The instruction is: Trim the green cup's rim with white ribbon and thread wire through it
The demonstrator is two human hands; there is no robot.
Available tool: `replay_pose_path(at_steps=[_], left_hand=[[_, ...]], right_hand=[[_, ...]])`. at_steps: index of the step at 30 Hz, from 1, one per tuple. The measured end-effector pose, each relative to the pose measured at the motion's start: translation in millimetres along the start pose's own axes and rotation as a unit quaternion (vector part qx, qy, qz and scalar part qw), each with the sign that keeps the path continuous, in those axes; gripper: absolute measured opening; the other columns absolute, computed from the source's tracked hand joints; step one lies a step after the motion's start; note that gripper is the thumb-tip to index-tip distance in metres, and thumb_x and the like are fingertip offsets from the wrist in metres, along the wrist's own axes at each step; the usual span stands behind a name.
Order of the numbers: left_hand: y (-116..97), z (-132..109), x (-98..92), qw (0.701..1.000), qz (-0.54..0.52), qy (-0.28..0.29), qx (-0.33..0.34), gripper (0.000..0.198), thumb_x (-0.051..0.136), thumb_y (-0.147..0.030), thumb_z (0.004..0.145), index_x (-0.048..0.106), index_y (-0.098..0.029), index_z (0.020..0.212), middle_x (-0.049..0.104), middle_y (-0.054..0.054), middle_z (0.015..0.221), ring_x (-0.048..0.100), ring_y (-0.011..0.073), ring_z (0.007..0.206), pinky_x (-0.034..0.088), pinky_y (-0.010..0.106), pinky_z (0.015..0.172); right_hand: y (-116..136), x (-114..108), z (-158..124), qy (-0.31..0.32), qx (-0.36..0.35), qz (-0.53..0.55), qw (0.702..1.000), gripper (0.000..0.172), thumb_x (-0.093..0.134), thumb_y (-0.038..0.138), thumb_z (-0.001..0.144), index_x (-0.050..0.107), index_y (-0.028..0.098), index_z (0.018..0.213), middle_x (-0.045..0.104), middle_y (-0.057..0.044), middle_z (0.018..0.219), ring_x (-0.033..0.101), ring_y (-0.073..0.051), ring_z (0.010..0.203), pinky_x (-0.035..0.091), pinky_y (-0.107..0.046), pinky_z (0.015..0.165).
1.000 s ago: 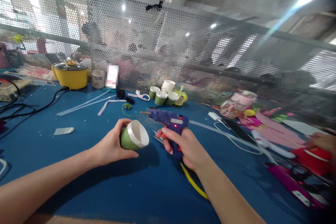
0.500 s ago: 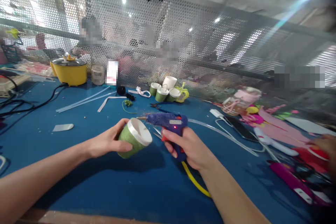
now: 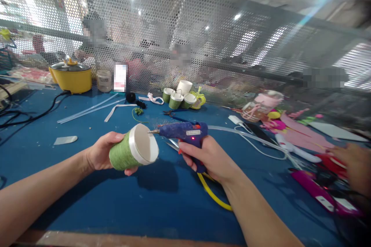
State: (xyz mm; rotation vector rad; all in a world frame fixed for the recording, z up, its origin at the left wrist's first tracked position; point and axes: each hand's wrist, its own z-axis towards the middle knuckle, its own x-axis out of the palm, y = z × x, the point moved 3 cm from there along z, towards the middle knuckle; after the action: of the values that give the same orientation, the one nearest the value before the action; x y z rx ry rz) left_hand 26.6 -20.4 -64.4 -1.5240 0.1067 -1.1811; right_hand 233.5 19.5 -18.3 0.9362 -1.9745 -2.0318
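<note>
My left hand [image 3: 106, 152] grips a paper cup [image 3: 124, 152] wrapped in green yarn, with a white band round its rim. The cup lies tilted, its mouth turned to the right. In my right hand [image 3: 210, 158] is a blue hot glue gun [image 3: 182, 131] with a small red light lit. Its metal nozzle points left, at the cup's open mouth; whether it touches the cup I cannot tell. A clear glue stick [image 3: 232, 130] trails from the gun's back. Scissors [image 3: 173, 145] lie partly hidden behind the gun.
Several green-wrapped cups [image 3: 176, 101] stand near the perforated screen [image 3: 162, 19]. Pliers [image 3: 174, 115] and a white ribbon strip [image 3: 116, 111] lie on the blue table. A yellow pot [image 3: 72, 79] stands back left. At right are a purple power strip [image 3: 315, 191] and another person's hand [image 3: 355, 162].
The cup has rolled in my left hand and moved left, its mouth now facing more to the right. The nozzle has gone from behind the rim to in front of the mouth.
</note>
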Motion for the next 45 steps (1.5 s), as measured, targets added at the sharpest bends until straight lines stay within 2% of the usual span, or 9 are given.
replay_pose_path(at_steps=[5,12,20,26,30,36,40,45], left_hand=[[-5,-1,-2.0,0.999,0.026,-0.031,0.014,0.05,0.046,-0.047,0.067,0.055,-0.009,0.099,0.064,0.012,0.08,0.056,0.0173,0.054,0.038,0.026,0.047],[-9,1,-2.2,0.997,0.042,-0.054,0.03,0.048,0.049,-0.044,0.066,0.055,-0.01,0.099,0.064,0.01,0.079,0.057,0.017,0.056,0.039,0.026,0.048],[-8,1,-2.9,0.997,0.047,-0.049,0.019,0.047,0.05,-0.043,0.065,0.052,-0.011,0.1,0.064,0.01,0.077,0.057,0.0176,0.056,0.039,0.025,0.047],[-12,0,-9.4,0.991,0.059,-0.104,0.063,0.046,0.05,-0.042,0.066,0.053,-0.01,0.099,0.063,0.01,0.078,0.057,0.0189,0.06,0.042,0.028,0.051],[-15,0,-9.9,0.987,0.071,-0.116,0.081,0.049,0.052,-0.039,0.065,0.048,-0.013,0.106,0.062,0.01,0.083,0.057,0.0191,0.064,0.043,0.029,0.054],[-14,-3,-12.6,0.989,0.07,-0.115,0.069,0.061,0.057,-0.034,0.063,0.039,-0.017,0.119,0.062,0.01,0.091,0.059,0.023,0.075,0.047,0.034,0.064],[-13,-3,-13.1,0.99,0.06,-0.108,0.066,0.054,0.058,-0.032,0.064,0.046,-0.016,0.114,0.062,0.01,0.094,0.059,0.0238,0.082,0.049,0.035,0.07],[-15,-2,-12.7,0.983,0.064,-0.151,0.084,0.048,0.06,-0.031,0.063,0.052,-0.016,0.108,0.061,0.009,0.094,0.058,0.0231,0.083,0.05,0.033,0.069]], right_hand=[[-2,0,1,0.003,0.003,-0.013,1.0,0.029,0.058,0.039,0.074,0.054,0.014,0.063,0.049,0.004,0.042,0.043,-0.006,0.037,0.034,-0.018,0.036],[-4,1,-2,0.048,0.035,-0.019,0.998,0.03,0.059,0.04,0.074,0.054,0.014,0.06,0.049,0.003,0.04,0.042,-0.005,0.033,0.033,-0.018,0.035],[-4,-1,2,0.013,0.025,0.024,0.999,0.03,0.059,0.039,0.074,0.053,0.013,0.061,0.048,0.004,0.039,0.04,-0.005,0.033,0.03,-0.017,0.033],[-5,2,1,0.033,0.043,0.011,0.998,0.03,0.059,0.039,0.074,0.054,0.013,0.059,0.049,0.003,0.04,0.041,-0.005,0.033,0.033,-0.018,0.035],[-5,3,0,0.049,0.05,0.029,0.997,0.029,0.059,0.039,0.073,0.053,0.014,0.059,0.049,0.004,0.039,0.04,-0.005,0.032,0.032,-0.018,0.034],[-3,2,2,-0.009,0.035,0.095,0.995,0.028,0.06,0.038,0.072,0.05,0.015,0.06,0.046,0.005,0.037,0.036,-0.004,0.031,0.025,-0.018,0.033],[-4,4,3,-0.013,0.043,0.104,0.994,0.028,0.061,0.038,0.072,0.049,0.015,0.059,0.045,0.005,0.036,0.036,-0.004,0.032,0.024,-0.018,0.034],[-6,5,3,0.013,0.062,0.093,0.994,0.029,0.059,0.039,0.073,0.05,0.015,0.059,0.046,0.005,0.036,0.037,-0.004,0.031,0.026,-0.018,0.034]])
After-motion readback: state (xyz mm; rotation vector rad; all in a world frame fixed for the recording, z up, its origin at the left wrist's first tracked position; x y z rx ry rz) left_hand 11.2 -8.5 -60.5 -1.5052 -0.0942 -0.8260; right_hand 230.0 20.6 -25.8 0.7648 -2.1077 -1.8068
